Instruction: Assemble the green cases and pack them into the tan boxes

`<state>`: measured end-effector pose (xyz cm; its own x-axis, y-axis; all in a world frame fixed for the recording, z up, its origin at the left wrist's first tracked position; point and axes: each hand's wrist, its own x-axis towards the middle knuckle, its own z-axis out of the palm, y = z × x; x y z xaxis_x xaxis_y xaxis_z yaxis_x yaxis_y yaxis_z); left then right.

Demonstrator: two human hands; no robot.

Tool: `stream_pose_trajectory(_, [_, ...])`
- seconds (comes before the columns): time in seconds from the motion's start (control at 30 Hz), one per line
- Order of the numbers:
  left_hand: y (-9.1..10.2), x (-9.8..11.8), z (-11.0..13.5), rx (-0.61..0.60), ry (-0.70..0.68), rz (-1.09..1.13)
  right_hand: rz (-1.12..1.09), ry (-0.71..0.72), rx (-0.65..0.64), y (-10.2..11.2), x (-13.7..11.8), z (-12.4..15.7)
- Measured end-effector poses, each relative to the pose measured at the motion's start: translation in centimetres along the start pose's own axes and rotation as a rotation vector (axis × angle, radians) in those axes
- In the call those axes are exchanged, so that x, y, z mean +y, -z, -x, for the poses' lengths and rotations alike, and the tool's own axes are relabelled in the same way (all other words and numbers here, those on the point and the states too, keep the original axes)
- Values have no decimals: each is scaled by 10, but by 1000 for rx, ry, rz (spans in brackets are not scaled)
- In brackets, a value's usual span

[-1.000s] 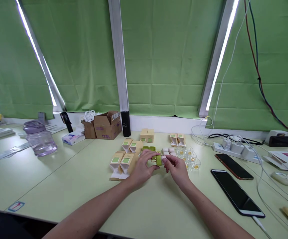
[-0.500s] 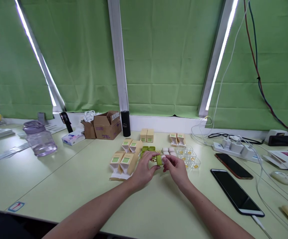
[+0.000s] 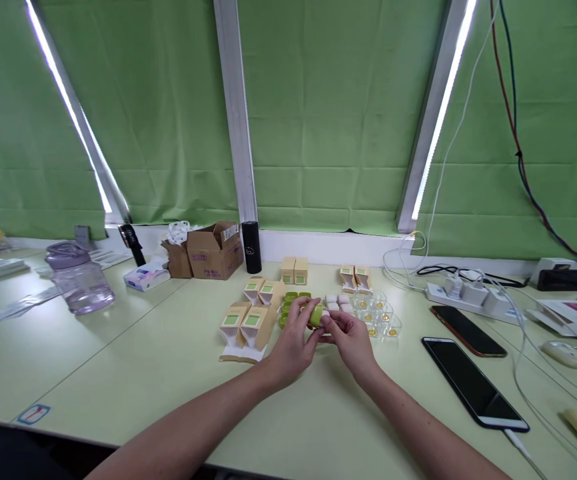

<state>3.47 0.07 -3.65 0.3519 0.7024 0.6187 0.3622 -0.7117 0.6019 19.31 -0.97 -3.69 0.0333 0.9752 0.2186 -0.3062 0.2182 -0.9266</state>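
Both hands meet over the middle of the pale green table (image 3: 118, 360). My left hand (image 3: 292, 343) and my right hand (image 3: 351, 340) pinch a small green case (image 3: 315, 315) between their fingertips, a white piece showing at its right end. Just behind lie more green cases (image 3: 293, 298), white pieces (image 3: 337, 302) and clear cups with gold items (image 3: 381, 317). Open tan cartons with green labels (image 3: 246, 325) stand left of my left hand.
Two phones lie at right, a black one (image 3: 473, 383) and a dark red one (image 3: 466, 330), by a power strip (image 3: 473, 293) with cables. A cardboard box (image 3: 213, 250), black cylinder (image 3: 251, 248), tissue pack (image 3: 146, 275) and purple jug (image 3: 78, 279) stand at the back left.
The green case has been lifted and turned slightly between my fingertips, and both hands have drawn a little closer together.
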Motion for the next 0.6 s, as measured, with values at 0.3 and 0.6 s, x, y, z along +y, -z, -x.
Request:
stream_pose_trajectory(0.3, [2,0,1,22,-63,7,-25,-26,-23,-2,0,0])
stream_pose_trajectory(0.6, [0,-10,-6,9,119,280,468,347,30,10,-1,6])
